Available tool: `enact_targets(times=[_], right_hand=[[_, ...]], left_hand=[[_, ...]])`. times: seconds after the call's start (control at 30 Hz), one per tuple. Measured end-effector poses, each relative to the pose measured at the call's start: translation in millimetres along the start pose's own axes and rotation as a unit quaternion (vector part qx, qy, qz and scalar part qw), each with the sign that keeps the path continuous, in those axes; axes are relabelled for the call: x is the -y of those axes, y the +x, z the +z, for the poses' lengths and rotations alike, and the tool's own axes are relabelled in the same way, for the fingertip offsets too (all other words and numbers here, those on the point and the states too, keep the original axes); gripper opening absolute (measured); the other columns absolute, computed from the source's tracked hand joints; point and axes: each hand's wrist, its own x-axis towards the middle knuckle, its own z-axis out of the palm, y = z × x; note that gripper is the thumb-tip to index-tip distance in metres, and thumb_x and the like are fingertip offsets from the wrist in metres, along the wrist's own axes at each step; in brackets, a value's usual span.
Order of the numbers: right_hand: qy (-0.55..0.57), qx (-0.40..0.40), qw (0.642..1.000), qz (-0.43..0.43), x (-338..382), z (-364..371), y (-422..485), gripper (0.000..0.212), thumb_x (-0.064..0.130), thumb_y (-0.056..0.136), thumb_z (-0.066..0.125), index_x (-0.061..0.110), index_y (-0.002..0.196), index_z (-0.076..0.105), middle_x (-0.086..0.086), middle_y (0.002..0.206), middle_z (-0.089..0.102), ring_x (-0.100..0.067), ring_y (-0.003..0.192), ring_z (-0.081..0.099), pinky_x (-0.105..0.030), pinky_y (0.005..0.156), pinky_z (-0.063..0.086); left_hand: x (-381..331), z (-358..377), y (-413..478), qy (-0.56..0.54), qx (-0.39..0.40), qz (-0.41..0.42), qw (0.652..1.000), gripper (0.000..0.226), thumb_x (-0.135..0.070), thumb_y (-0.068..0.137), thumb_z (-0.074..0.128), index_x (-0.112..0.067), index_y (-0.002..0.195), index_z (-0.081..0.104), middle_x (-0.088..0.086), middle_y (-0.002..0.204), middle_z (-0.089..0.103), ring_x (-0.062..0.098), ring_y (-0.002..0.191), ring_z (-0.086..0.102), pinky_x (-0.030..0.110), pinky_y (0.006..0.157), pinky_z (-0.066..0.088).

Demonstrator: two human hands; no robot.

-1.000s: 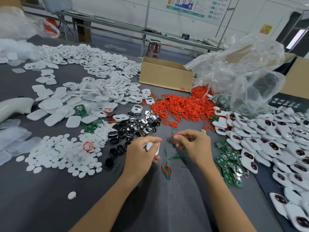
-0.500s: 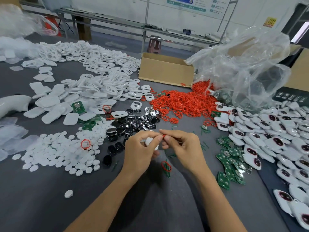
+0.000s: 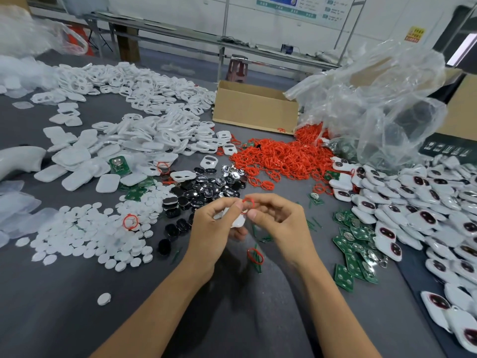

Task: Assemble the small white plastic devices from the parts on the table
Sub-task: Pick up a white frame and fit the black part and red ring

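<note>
Head view: two bare hands met over the middle of a grey desk [image 3: 64, 306]. The left hand [image 3: 214, 228] gripped one white shell [image 3: 236, 219] in curled fingers. The right hand [image 3: 281, 223] pinched one red ring [image 3: 248, 202] between thumb and forefinger, at the shell's top edge and close against the left fingertips.

Three stray rings [image 3: 255, 255] lay apart from the rest: one on the desk just below the hands, one on a spread of white discs [image 3: 85, 236] at left, and one among the white frames [image 3: 144, 135] beyond it. A single disc [image 3: 104, 298] lay alone, nearer the viewer.

Heaps too many to count surrounded the hands. There were black and chrome buttons [image 3: 206, 189] just beyond the left hand, a red pile [image 3: 284, 156] beyond the right, green boards [image 3: 353, 254] at right, and finished devices [image 3: 426, 202] at far right. One cardboard box [image 3: 255, 109] and one clear bag [image 3: 382, 99] stood at the back.

A second earlier the hands had been apart. Half a second earlier they touched with the ring nearly hidden. Now its loop showed above the fingertips.
</note>
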Motion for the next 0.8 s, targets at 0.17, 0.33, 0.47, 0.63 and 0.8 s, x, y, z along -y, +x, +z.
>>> enact_targets(times=[0.17,0.33,0.47,0.63,0.8], right_hand=[[-0.039,-0.023,0.998,-0.035,-1.7,0.6,0.6,0.019,-0.004,0.079,0.070,0.011,0.092,0.067,-0.003,0.087,0.069,-0.011,0.079,0.061,-0.022,0.075,0.049],[-0.185,-0.092,0.975,-0.087,-6.9,-0.6,1.9,0.024,-0.004,0.080,0.070,0.017,0.091,0.064,0.010,0.082,0.068,-0.002,0.076,0.063,-0.016,0.076,0.049],[-0.309,-0.086,0.938,-0.128,-12.9,3.6,-0.6,0.026,-0.003,0.075,0.073,0.016,0.091,0.070,0.010,0.084,0.068,0.001,0.078,0.062,-0.009,0.077,0.045],[-0.347,-0.082,0.921,-0.156,-13.5,2.6,0.6,0.027,-0.005,0.068,0.077,0.012,0.089,0.074,0.007,0.084,0.069,0.007,0.076,0.059,-0.008,0.077,0.044],[-0.344,-0.087,0.921,-0.159,-11.2,2.9,0.5,0.026,-0.008,0.067,0.076,0.009,0.086,0.074,0.002,0.083,0.070,0.000,0.075,0.061,-0.012,0.075,0.047]], left_hand=[[-0.1,3.8,-3.0,-0.018,0.032,-0.020,0.999,0.020,-0.012,0.095,0.058,-0.017,0.085,0.074,0.007,0.072,0.068,0.019,0.055,0.064,0.026,0.052,0.055],[2.1,2.1,-2.7,-0.015,0.038,-0.026,0.999,0.031,0.003,0.094,0.054,-0.017,0.116,0.064,0.010,0.093,0.072,0.026,0.067,0.071,0.029,0.060,0.059],[3.4,3.5,-2.0,-0.027,0.026,-0.048,0.998,0.036,0.006,0.090,0.059,-0.010,0.122,0.054,0.011,0.092,0.073,0.013,0.072,0.069,0.028,0.060,0.060],[5.8,0.9,-0.3,-0.069,0.056,-0.072,0.993,0.025,0.007,0.094,0.052,-0.009,0.108,0.065,0.008,0.099,0.075,0.015,0.089,0.072,0.025,0.071,0.059],[6.5,-0.6,2.5,-0.075,0.059,-0.099,0.991,0.019,-0.001,0.094,0.055,-0.009,0.101,0.070,0.010,0.097,0.075,0.019,0.087,0.072,0.031,0.074,0.060]])
